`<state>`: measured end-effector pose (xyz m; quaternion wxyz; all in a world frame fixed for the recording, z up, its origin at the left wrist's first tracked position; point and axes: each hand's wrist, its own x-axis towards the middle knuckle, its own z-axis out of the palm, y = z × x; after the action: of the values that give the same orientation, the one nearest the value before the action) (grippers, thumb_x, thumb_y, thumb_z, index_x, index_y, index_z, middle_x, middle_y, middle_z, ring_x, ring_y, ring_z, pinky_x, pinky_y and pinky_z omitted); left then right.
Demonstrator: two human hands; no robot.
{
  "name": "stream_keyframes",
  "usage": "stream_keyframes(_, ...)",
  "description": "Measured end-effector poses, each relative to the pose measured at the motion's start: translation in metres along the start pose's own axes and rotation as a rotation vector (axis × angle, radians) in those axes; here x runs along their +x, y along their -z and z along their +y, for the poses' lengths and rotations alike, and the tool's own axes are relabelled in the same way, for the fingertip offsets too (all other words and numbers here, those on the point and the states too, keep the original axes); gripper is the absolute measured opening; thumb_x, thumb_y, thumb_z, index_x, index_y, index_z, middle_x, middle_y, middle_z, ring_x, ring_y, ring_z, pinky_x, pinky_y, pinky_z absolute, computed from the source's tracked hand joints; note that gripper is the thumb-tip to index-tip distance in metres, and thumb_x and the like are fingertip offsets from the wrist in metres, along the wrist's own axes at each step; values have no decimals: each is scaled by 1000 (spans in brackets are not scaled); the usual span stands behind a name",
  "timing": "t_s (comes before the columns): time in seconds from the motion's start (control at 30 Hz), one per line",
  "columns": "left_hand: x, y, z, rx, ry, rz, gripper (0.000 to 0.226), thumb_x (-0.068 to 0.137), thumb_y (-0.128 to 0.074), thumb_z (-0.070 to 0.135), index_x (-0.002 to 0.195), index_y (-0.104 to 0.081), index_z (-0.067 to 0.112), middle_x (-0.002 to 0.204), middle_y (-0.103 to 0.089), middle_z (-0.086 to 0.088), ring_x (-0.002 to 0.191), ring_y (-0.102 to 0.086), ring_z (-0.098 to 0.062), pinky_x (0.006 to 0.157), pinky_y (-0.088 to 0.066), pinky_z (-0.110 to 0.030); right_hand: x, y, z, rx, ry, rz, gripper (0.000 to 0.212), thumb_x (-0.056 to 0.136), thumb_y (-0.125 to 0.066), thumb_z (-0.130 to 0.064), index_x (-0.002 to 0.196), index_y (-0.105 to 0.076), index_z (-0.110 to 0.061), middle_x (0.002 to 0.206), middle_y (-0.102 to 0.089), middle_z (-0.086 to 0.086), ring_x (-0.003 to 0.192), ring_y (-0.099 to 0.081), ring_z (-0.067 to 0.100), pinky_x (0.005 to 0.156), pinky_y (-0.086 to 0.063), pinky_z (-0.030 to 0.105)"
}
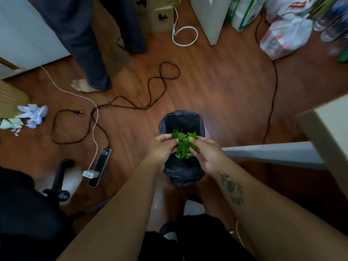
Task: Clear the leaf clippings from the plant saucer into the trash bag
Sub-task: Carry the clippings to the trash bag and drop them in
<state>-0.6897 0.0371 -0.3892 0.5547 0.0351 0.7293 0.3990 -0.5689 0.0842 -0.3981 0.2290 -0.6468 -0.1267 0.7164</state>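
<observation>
A bunch of green leaf clippings (183, 145) hangs directly above the open mouth of a black trash bag (181, 121) standing on the wooden floor. My left hand (162, 147) pinches the bunch from the left side. My right hand (205, 151) pinches it from the right, fingers curled round the leaves. Both hands are close together over the bag's opening. No plant saucer is in view.
Black cables (131, 102) and a white cable (75, 95) loop across the floor beside a power strip (99, 166). Another person's bare foot (82, 85) stands at the back left. A white table edge (273, 153) runs to the right; crumpled paper (32, 114) lies far left.
</observation>
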Motion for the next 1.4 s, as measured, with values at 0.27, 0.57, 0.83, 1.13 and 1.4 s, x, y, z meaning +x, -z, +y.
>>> stream_keyframes(0.27,40,0,-19,251,-50,54,13,92,-56,8,93,-69,12,84,-67,-4,78,-63,-18,85,-54,-35,36,13,15,-394,67,63,25,89,-58,-14,113,-63,-20,103,-67,5,93,-62,18,84,-52,32)
stream_keyframes(0.57,-48,16,54,363,-227,35,18,89,-64,10,72,-63,17,71,-67,-6,67,-64,-21,72,-55,-36,-63,-7,-35,-566,331,105,15,82,-57,-14,71,-63,-22,75,-66,5,71,-62,23,73,-57,46)
stream_keyframes(0.83,-166,32,153,538,-505,3,22,96,-53,19,84,-68,9,92,-72,-5,70,-65,-15,63,-52,-24,-207,-30,-93,-788,679,124,16,90,-51,-12,88,-67,-14,81,-64,-2,73,-56,12,62,-41,20)
stream_keyframes(1.13,-268,14,171,943,-901,-199,48,89,-58,45,134,-50,32,137,-55,5,125,-51,-17,101,-45,-36,-328,44,-109,-1100,1008,413,33,91,-53,-22,123,-59,-16,120,-60,8,113,-54,26,97,-44,39)
stream_keyframes(1.4,-352,-77,137,1369,-1170,-492,74,87,-53,56,151,-24,32,160,-23,3,146,-22,-22,116,-28,-42,-392,182,-94,-1210,872,678,52,91,-54,-33,140,-42,-22,145,-41,5,135,-35,25,109,-32,36)
